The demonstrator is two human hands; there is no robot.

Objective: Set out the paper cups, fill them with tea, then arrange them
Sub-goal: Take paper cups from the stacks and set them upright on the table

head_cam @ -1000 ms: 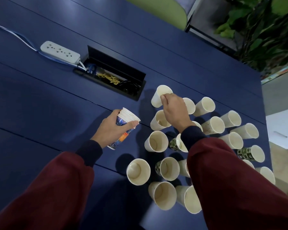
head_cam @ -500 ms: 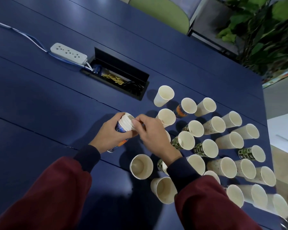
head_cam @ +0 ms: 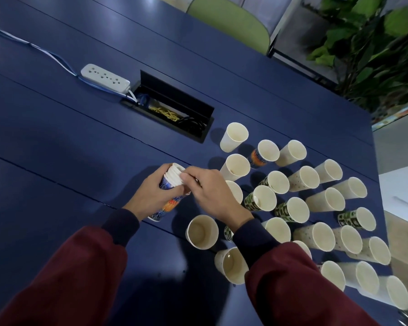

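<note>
A dark blue wooden table (head_cam: 57,137) carries everything here, and the black recessed cable box (head_cam: 172,109) sunk into its top, lid raised, serves as the marker for places.

The stack of nested paper cups with a blue and orange pattern (head_cam: 168,206) is held tilted just above the table on the near side of the cable box, a little toward the person. The left hand (head_cam: 154,195) grips it, fingers and thumb curled round the patterned wall of the stack. The right hand (head_cam: 213,196) reaches across to the white rims at the top of the stack, its thumb and fingertips pinching the rim of the uppermost cup; the other fingers are bent loosely behind. Both arms wear maroon sleeves (head_cam: 68,278) with dark cuffs.

The set-out paper cups (head_cam: 292,209) stand upright and open-mouthed in a loose cluster to the right of the cable box and nearer the person. They are close together. Most are plain cream, some bear a green pattern, and a few are speckled. The plain cream cup (head_cam: 234,136) closest to the cable box stands just off its right end. A single blue and orange cup (head_cam: 263,154) stands just beyond that one. Whether any cup holds tea cannot be told.

A white power strip (head_cam: 105,77) lies at the left end of the cable box, its cables running away to the left. Beyond the far table edge from the cable box are a green chair (head_cam: 231,22) and a leafy plant (head_cam: 372,43).
</note>
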